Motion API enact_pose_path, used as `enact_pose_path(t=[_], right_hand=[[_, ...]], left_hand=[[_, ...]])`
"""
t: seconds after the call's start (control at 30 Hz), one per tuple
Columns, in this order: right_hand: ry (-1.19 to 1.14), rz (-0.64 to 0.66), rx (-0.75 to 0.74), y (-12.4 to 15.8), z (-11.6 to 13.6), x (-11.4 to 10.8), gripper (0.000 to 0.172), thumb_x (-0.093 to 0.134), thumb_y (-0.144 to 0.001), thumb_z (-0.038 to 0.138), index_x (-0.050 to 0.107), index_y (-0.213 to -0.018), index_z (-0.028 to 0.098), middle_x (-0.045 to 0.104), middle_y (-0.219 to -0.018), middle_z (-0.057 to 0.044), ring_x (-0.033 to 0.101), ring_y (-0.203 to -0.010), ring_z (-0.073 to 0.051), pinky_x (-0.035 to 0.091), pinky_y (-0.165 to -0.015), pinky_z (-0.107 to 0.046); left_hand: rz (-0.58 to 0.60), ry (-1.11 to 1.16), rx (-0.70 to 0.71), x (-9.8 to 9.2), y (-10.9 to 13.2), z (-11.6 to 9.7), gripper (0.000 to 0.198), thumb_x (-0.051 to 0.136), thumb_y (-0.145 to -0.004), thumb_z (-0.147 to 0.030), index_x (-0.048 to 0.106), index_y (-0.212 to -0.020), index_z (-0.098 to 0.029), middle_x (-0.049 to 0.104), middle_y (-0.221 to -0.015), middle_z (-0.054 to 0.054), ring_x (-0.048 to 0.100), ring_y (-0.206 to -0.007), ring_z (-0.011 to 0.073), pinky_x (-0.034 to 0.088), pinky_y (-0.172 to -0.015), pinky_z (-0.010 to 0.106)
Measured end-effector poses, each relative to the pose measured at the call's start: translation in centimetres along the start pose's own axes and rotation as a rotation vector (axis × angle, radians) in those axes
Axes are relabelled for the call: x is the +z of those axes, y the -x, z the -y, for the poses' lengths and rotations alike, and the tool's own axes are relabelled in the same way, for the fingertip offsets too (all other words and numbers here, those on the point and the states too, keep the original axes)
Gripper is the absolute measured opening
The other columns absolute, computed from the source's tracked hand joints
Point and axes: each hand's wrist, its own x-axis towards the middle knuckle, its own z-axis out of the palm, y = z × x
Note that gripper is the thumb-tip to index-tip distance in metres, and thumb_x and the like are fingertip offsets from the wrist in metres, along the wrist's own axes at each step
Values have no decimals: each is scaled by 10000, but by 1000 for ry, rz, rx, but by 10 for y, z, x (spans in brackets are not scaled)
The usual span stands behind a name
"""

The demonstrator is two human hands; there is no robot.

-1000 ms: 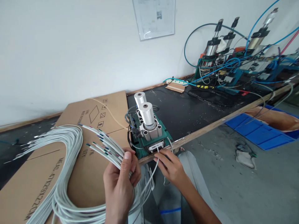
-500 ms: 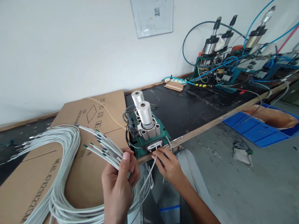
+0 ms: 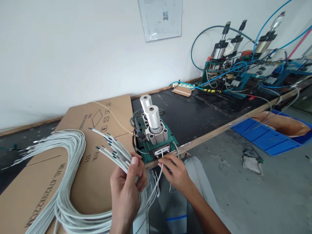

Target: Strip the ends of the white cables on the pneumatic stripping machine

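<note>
My left hand [image 3: 129,185] is closed around a bunch of white cables [image 3: 114,149], whose cut ends show small coloured wires and fan out up and to the left. Between the fingertips of my right hand [image 3: 176,172] is a single cable [image 3: 162,156], pinched close to its end. That end sits at the slot in the front of a small green pneumatic machine [image 3: 156,139] topped by two knurled metal cylinders. The cable tip is hidden in the slot. A long looped bundle of white cables [image 3: 73,182] lies to the left, trailing below my left hand.
Flattened cardboard [image 3: 95,182] covers the bench's left part. More pneumatic machines [image 3: 221,55] with blue hoses stand at the back right, near a power strip [image 3: 183,85]. On the floor are a blue bin [image 3: 273,143] and a greyish bag-like item [image 3: 253,164].
My left hand and its cable bunch have shifted slightly right and down. My right hand stays at the machine's slot with the cable. The view has moved a little.
</note>
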Motion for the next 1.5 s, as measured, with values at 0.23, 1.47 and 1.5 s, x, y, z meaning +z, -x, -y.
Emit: enact_pose_path(t=[0.23, 1.47, 1.5], right_hand=[[90, 92, -135, 13, 25, -26, 130, 642, -948, 82, 700, -1044, 147, 681, -861, -78, 648, -704, -166, 550, -623, -288], [52, 79, 19, 51, 59, -57, 396, 450, -874, 49, 639, -1204, 159, 648, -801, -56, 617, -661, -184, 531, -564, -310], [-15, 48, 103, 50, 61, -57, 381, 446, -888, 65, 635, -1204, 163, 628, -780, -42, 597, -637, -175, 520, -550, -301]], left_hand=[[30, -7, -134, -20, 25, 9, 247, 788, -842, -384, 685, -871, -160, 555, -639, -34, 454, -415, 56, 356, -390, 168], [210, -518, -29, -30, 37, 29, 319, 725, -881, -458, 681, -735, -178, 598, -634, 0, 545, -620, 159, 457, -608, 250], [213, -528, -45, -30, 37, 29, 314, 734, -865, -460, 682, -741, -176, 586, -615, -6, 535, -602, 157, 447, -587, 248]])
